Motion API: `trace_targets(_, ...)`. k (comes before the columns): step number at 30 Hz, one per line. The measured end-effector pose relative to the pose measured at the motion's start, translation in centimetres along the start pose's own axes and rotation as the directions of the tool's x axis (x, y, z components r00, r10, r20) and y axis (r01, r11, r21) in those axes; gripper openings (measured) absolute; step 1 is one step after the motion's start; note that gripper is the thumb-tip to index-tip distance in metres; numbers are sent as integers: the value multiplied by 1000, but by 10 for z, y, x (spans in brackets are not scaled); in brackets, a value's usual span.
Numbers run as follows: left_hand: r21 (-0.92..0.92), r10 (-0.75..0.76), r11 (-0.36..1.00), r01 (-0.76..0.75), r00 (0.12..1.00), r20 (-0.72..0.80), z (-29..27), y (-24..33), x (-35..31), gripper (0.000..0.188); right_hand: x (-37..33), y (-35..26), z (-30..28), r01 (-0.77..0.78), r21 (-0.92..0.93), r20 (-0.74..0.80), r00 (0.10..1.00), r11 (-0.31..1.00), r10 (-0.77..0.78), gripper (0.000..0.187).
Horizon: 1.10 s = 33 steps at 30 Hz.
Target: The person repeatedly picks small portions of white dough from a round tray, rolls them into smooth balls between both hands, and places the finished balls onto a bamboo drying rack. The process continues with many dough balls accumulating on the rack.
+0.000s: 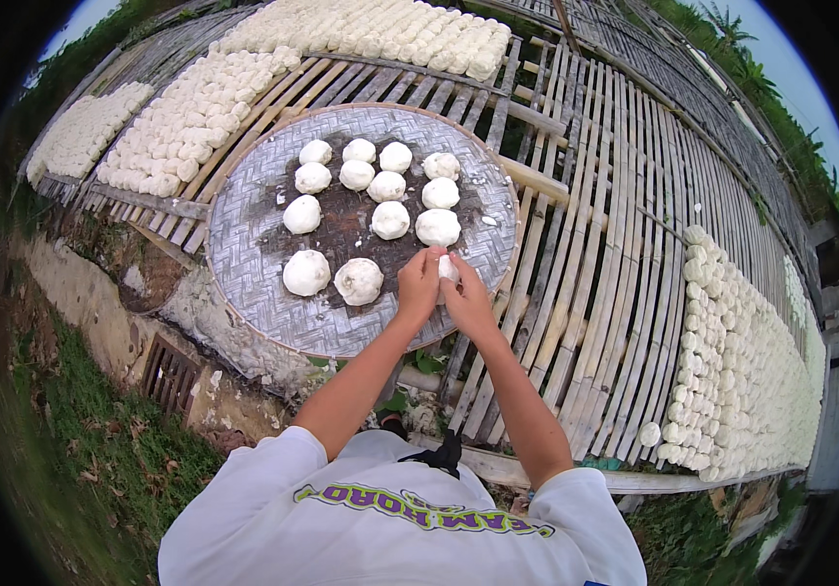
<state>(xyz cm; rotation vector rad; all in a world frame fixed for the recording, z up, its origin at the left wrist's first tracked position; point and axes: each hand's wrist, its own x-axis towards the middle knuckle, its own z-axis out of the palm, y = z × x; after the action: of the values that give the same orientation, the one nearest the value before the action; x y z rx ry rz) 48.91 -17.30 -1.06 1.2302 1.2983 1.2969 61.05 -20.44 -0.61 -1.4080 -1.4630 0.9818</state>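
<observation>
Both my hands meet over the near right part of a round woven bamboo tray point(242, 234). Between the fingers of my left hand point(419, 285) and my right hand point(468, 301) is a white lumpy ball point(449, 268), partly covered by them. Both hands are closed on it. Several similar white balls lie apart on the tray in loose rows; the closest to my hands is one just beyond them point(438, 228). To the left of my left hand sits a larger, rougher ball point(358, 281), with another point(306, 272) beside it. A dark stain marks the tray's middle.
The tray rests on a rack of bamboo slats point(595, 264) with gaps between them. Packed white clumps cover the rack at the far left point(185, 122), the back point(371, 34) and the right point(742, 371). Below on the left are a concrete ledge point(78, 283) and grass point(97, 420).
</observation>
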Motion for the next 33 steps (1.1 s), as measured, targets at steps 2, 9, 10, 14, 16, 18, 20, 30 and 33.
trace_targets(2,-136,-23,991,13,997,-71,0,-2,2,41,4,-10,6,-55,89,-61,996,994,61,52)
trace_targets(9,-718,-481,553,423,865,139,-15,23,10,48,19,-84,-27,-19,-59,98,995,998,25,48)
trace_targets(10,-766,-501,400,503,820,276,-18,31,9,48,20,-92,-30,16,-131,98,995,991,-3,51)
trace_targets(14,-776,-412,175,606,761,501,-19,54,4,51,16,-97,-24,-23,440,-73,995,898,61,57)
trace_targets(16,-806,-284,307,506,857,430,-6,60,0,48,13,-88,-16,-137,800,1,974,585,227,54)
trace_targets(18,-721,-353,524,454,886,301,9,61,-11,49,6,-78,-9,-203,893,51,933,403,357,49)
trace_targets(20,-684,-310,628,371,925,217,20,61,-29,52,-4,-74,-7,-181,935,33,902,306,431,45)
trace_targets(30,-684,-159,313,659,746,646,10,110,-54,71,-72,-101,-43,322,349,-501,858,880,-115,58)
trace_targets(33,-547,-307,554,628,764,567,28,127,-43,73,-62,-108,-66,19,673,-256,944,739,209,48)
